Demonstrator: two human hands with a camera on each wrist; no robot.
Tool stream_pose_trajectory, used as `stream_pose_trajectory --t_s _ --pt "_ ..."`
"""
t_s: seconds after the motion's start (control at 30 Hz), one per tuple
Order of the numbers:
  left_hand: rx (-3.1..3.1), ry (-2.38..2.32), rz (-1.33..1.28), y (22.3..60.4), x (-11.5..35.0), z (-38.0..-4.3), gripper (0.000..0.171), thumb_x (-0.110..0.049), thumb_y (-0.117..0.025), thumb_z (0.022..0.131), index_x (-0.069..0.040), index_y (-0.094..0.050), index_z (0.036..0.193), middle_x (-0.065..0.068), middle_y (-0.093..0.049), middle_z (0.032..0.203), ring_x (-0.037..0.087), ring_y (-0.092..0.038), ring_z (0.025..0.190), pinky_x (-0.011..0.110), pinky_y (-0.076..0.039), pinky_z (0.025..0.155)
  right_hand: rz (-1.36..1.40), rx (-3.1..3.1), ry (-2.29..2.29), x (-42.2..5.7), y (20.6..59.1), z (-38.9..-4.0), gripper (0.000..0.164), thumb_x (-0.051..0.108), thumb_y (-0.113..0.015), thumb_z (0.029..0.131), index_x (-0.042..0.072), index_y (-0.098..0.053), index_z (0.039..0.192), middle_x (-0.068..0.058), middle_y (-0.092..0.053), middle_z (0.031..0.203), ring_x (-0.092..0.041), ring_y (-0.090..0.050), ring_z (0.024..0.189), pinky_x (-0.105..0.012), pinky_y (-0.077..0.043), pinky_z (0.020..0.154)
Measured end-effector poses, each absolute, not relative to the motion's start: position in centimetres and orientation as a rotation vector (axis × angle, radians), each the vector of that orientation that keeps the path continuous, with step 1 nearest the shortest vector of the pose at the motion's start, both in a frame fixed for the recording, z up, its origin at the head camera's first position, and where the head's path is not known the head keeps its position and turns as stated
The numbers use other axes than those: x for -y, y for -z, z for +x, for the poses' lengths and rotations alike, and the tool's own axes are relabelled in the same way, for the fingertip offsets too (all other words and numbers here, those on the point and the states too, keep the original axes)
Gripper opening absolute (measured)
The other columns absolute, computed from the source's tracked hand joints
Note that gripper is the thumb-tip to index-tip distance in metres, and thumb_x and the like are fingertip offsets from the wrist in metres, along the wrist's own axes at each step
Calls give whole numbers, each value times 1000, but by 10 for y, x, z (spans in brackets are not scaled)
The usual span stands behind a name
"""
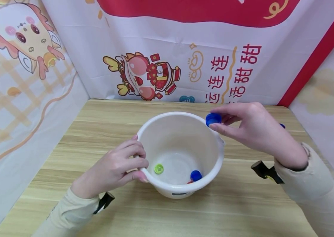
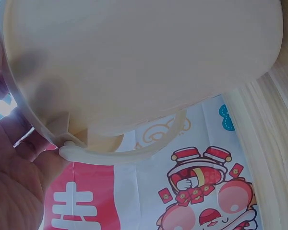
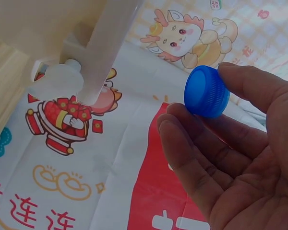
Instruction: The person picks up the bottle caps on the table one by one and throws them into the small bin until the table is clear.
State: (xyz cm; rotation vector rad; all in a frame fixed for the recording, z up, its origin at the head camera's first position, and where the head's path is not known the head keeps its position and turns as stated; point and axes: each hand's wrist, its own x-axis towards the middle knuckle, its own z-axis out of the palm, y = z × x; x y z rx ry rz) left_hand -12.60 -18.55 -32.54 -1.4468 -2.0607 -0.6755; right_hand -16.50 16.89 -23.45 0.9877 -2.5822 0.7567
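Note:
A white plastic bucket [image 1: 181, 194] stands on the wooden table, its mouth tipped toward the head camera. My left hand [image 1: 115, 164] grips the bucket's left rim, fingers curled over the edge. Between thumb and fingers, my right hand [image 1: 244, 121] pinches a blue bottle cap [image 3: 206, 91] just above the right side of the rim. On the bucket's floor lie a green cap [image 1: 159, 169] at the left and another blue cap [image 1: 196, 175] at the right. A sliver of a red thing [image 1: 190, 182] shows beside that blue cap, mostly hidden. In the left wrist view the bucket's handle [image 2: 129, 157] hangs by the rim.
A small blue object [image 1: 282, 125] lies on the table [image 1: 101, 128] at the far right, partly hidden behind my right wrist. Printed cloth [image 1: 81, 33] with cartoon figures hangs at the back and along the sides.

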Motion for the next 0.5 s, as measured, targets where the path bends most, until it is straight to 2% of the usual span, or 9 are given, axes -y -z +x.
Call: stream_pose_trajectory --t_s 0.5 --pt "2057 676 -1447 325 185 -126 41 -49 -54 95 -12 -70 90 2 -59 97 20 -55 98 57 -40 108 979 2599 -741 -169 234 -165 38 13 -85 80 11 -73 116 6 -71 94 -5 -66 82 -27 -62 71"
